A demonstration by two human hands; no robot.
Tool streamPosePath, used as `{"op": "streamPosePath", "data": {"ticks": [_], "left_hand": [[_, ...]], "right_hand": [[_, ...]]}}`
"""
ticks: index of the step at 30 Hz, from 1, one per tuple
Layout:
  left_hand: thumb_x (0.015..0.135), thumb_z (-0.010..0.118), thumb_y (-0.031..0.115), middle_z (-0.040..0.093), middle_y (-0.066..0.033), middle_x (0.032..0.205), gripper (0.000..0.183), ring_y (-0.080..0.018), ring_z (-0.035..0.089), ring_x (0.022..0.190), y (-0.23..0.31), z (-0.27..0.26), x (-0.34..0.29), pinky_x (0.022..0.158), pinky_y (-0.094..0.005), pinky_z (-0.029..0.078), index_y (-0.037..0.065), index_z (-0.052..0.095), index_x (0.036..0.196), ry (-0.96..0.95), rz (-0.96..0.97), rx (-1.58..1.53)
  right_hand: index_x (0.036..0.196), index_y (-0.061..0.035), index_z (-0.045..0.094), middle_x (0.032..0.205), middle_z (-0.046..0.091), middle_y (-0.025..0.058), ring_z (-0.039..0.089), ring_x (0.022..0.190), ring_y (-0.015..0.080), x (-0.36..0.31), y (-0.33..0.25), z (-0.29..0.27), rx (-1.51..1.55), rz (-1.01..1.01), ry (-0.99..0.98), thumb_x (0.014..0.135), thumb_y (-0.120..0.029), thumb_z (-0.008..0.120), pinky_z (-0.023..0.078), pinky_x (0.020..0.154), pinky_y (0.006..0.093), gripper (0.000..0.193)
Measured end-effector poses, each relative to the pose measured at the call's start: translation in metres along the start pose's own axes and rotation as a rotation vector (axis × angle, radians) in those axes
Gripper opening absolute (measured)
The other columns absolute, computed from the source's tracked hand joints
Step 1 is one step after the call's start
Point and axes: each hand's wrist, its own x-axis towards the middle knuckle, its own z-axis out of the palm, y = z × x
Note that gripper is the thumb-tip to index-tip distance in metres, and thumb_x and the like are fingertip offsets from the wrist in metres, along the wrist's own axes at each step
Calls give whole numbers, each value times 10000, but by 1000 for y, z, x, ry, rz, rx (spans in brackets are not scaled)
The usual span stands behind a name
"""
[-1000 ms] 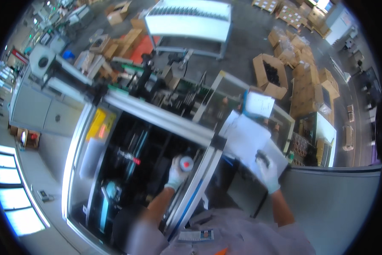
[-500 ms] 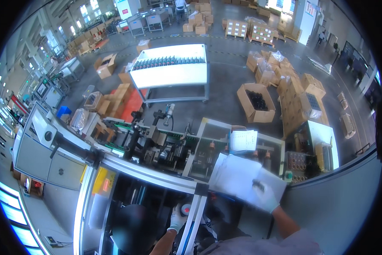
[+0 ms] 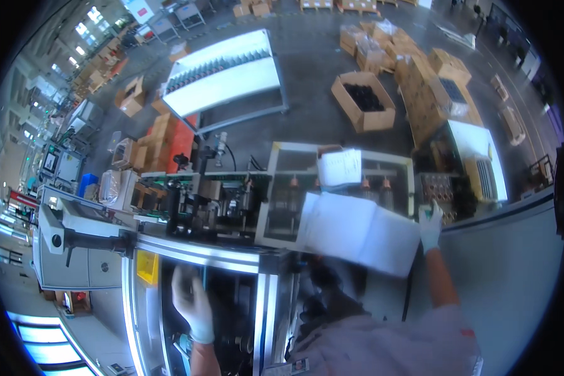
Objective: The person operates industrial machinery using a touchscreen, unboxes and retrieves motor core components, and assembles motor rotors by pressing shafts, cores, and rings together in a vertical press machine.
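My left hand (image 3: pixel 192 304), in a white glove, is raised over the dark opening inside the metal frame (image 3: pixel 197 250). Motion smears its fingers; a dark patch shows by the fingertips, and I cannot tell whether it is something held. My right hand (image 3: pixel 430 230), also gloved, is at the right end of the bench, beside the white papers (image 3: pixel 360 232). Its fingers point away from me and look apart, around a small green thing (image 3: pixel 427 213) that they partly cover. Just beyond that hand is a holder of copper-coloured round parts (image 3: pixel 437 187).
A clear-topped cover with a pale frame (image 3: pixel 266 213) lies under the papers, with a smaller written sheet (image 3: pixel 340 167) behind. Dark machine fixtures (image 3: pixel 200 197) stand left of it. Farther off are a white rack (image 3: pixel 225 91) of dark parts and an opened carton (image 3: pixel 374 119).
My left hand has left the round white piece with a red centre and moved left. My right hand has moved off the papers, rightward and farther out, to the green thing. The view has shifted.
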Motion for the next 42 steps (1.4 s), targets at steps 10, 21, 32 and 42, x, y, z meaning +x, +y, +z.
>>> {"op": "streamPosePath", "data": {"ticks": [10,21,32,42], "left_hand": [[886,685,373,639,-232,1237,705,-294,639,1130,-32,198,151,953,-352,497,-62,470,1397,-986,-175,208],[798,659,505,648,-321,1128,792,-420,627,1111,-106,302,171,954,-414,494,-154,538,1220,-1169,-361,698],[698,811,133,681,-179,1039,835,-233,660,913,-191,337,161,786,-338,534,-178,422,1367,-886,-594,309],[749,781,159,714,-171,953,498,-265,708,847,-170,341,189,732,-369,546,-67,637,1170,-731,-471,388]], "right_hand": [[1450,-54,452,1337,539,272,545,1218,416,12,45,31,-99,104,-121,882,-334,650,443,1005,470,663],[1377,-13,513,1212,643,139,640,1062,254,6,93,67,219,136,-147,859,-98,710,506,920,356,561],[1282,80,564,973,650,52,585,769,92,23,102,83,668,212,-154,845,34,622,497,714,254,444],[1182,52,635,963,648,39,576,807,97,55,66,45,681,249,-206,860,28,597,469,707,257,325]]}}
